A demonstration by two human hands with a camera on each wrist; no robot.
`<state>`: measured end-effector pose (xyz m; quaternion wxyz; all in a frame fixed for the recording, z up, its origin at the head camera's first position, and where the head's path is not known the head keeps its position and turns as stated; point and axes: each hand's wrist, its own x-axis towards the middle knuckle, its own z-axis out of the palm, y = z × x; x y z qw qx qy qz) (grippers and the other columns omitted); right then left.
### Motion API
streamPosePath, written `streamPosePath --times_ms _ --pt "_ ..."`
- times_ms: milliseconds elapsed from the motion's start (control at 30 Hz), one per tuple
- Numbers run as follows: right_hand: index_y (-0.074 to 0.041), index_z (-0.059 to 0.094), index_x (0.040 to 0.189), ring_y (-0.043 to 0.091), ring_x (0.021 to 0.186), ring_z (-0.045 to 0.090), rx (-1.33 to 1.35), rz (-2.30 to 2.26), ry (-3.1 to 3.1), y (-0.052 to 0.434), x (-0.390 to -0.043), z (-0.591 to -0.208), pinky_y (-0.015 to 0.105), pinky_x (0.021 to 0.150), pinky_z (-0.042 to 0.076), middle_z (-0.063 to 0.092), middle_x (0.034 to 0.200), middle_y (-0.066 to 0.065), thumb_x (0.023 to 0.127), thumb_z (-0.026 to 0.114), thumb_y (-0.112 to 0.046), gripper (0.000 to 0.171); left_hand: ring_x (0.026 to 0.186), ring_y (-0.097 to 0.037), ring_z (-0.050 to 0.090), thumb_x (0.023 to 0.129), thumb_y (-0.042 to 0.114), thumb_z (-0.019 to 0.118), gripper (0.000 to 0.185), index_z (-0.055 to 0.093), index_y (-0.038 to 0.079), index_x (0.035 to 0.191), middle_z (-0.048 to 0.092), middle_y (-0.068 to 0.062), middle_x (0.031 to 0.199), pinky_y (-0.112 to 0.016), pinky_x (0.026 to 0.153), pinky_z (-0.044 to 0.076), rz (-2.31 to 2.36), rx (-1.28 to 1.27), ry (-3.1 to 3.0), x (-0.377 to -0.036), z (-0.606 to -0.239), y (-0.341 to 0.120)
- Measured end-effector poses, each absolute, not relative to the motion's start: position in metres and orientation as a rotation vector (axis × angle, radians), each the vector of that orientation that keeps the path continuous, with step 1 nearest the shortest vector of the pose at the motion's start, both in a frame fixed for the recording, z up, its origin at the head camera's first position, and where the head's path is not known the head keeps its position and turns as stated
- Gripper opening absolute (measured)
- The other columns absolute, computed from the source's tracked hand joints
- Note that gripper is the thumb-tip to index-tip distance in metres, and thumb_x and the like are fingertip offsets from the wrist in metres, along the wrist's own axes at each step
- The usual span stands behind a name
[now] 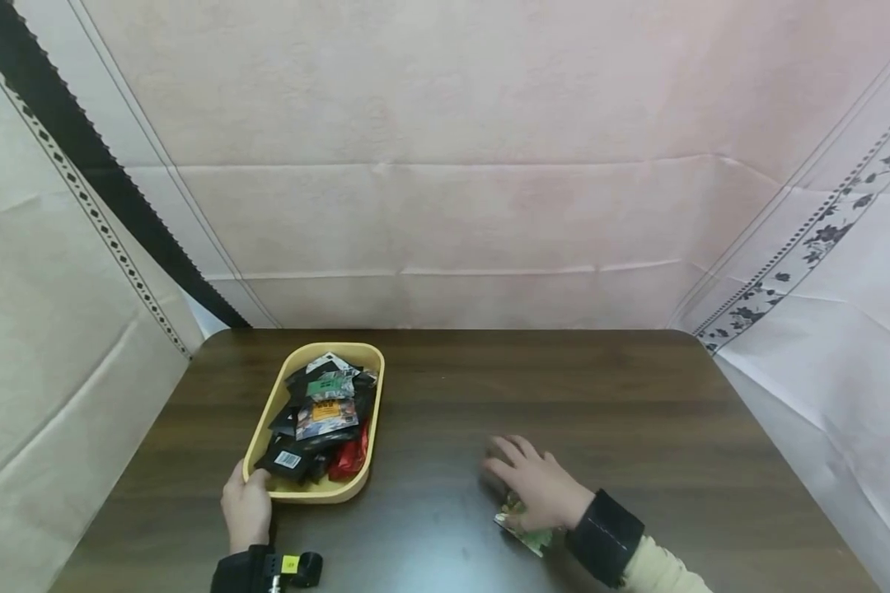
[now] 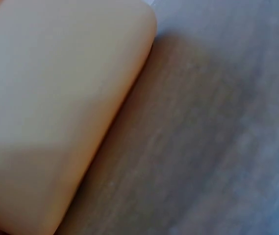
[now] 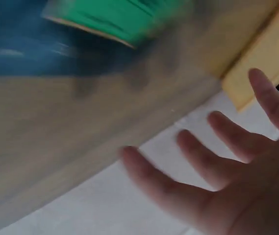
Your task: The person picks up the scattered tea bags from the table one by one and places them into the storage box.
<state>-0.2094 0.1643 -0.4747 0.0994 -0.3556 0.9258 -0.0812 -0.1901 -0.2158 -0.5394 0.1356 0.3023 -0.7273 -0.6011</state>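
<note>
A yellow plastic basket (image 1: 319,497) stands at the table's left, heaped with small packets (image 1: 326,412), mostly black. At its near left corner my left hand (image 1: 248,506) grips the rim, thumb on top. The left wrist view is mostly filled by the basket's smooth outer wall (image 2: 56,98). Right of the table's middle, my right hand (image 1: 537,490) is over a green packet (image 1: 536,537), partly covering it in the head view. Seen from the right wrist, the fingers (image 3: 198,156) are spread with nothing held, and the blurred green packet (image 3: 114,17) is apart from them.
The dark wooden table (image 1: 445,371) ends at a straight far edge with rounded corners. Pale cloth (image 1: 445,214) hangs behind and at both sides. A red packet (image 1: 348,457) lies at the basket's right side.
</note>
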Motion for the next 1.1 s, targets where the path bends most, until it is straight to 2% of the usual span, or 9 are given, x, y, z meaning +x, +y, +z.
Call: streamPosePath --times_ms 167,300,400,467,567,767,900,1100 --pt "-0.024 0.043 0.132 0.045 0.122 0.029 -0.872 -0.144 2.663 0.166 -0.194 -0.491 0.065 0.069 0.04 0.029 0.141 0.014 0.061 0.076 -0.029 0.078 0.117 -0.04 0.037 0.084 0.002 0.031 0.05 0.036 -0.009 0.133 0.037 -0.03 0.132 -0.054 0.097 0.028 -1.759 0.876 -2.108 -0.188 -0.539 -0.22" --pt "-0.023 0.046 0.123 0.04 0.112 0.037 -0.901 -0.114 2.664 0.158 -0.192 -0.498 0.046 0.054 0.047 0.035 0.133 0.011 0.058 0.077 -0.025 0.072 0.116 -0.041 0.037 0.085 0.002 0.031 0.048 0.037 -0.011 0.131 0.037 -0.032 0.131 -0.055 0.096 0.027 -1.761 0.855 -2.105 -0.186 -0.539 -0.222" --pt "-0.021 0.05 0.111 0.03 0.096 0.039 -0.943 -0.11 2.697 0.156 -0.194 -0.502 0.029 0.048 0.041 0.039 0.117 0.007 0.058 0.076 -0.011 0.059 0.116 -0.041 0.037 0.085 0.002 0.031 0.048 0.036 -0.011 0.132 0.036 -0.032 0.132 -0.055 0.097 0.027 -1.773 0.846 -2.108 -0.187 -0.539 -0.221" --pt "-0.019 0.053 0.104 0.025 0.086 0.037 -0.958 -0.109 2.725 0.157 -0.195 -0.505 0.024 0.049 0.037 0.04 0.109 0.004 0.059 0.073 -0.002 0.052 0.118 -0.042 0.035 0.086 0.003 0.03 0.05 0.033 -0.009 0.134 0.034 -0.032 0.134 -0.056 0.097 0.026 -1.786 0.856 -2.109 -0.189 -0.539 -0.22" --pt "-0.015 0.06 0.098 0.021 0.079 0.042 -0.96 -0.1 2.764 0.158 -0.199 -0.509 0.023 0.053 0.039 0.045 0.101 0.002 0.063 0.07 0.005 0.042 0.121 -0.044 0.033 0.086 0.002 0.03 0.052 0.029 -0.008 0.137 0.032 -0.031 0.136 -0.056 0.098 0.025 -1.804 0.871 -2.104 -0.19 -0.539 -0.218" --pt "-0.011 0.068 0.088 0.016 0.073 0.056 -0.997 -0.11 2.832 0.155 -0.207 -0.513 0.03 0.066 0.049 0.054 0.086 -0.002 0.065 0.067 0.006 0.028 0.122 -0.044 0.032 0.087 0.003 0.029 0.052 0.028 -0.007 0.138 0.031 -0.031 0.137 -0.057 0.098 0.025 -1.806 0.879 -2.112 -0.191 -0.539 -0.219" --pt "-0.009 0.065 0.08 0.012 0.065 0.054 -1.054 -0.169 2.898 0.152 -0.212 -0.509 0.026 0.059 0.048 0.051 0.074 -0.004 0.062 0.064 0.008 0.025 0.122 -0.044 0.032 0.087 0.003 0.028 0.052 0.028 -0.008 0.137 0.032 -0.031 0.136 -0.057 0.098 0.025 -1.802 0.872 -2.119 -0.19 -0.539 -0.219" --pt "-0.007 0.062 0.075 0.005 0.056 0.045 -1.054 -0.37 2.923 0.14 -0.216 -0.493 0.02 0.048 0.04 0.047 0.066 -0.006 0.064 0.06 0.008 0.019 0.116 -0.04 0.037 0.085 0.001 0.032 0.049 0.036 -0.01 0.132 0.037 -0.031 0.131 -0.055 0.097 0.027 -1.772 0.824 -2.115 -0.189 -0.539 -0.218"
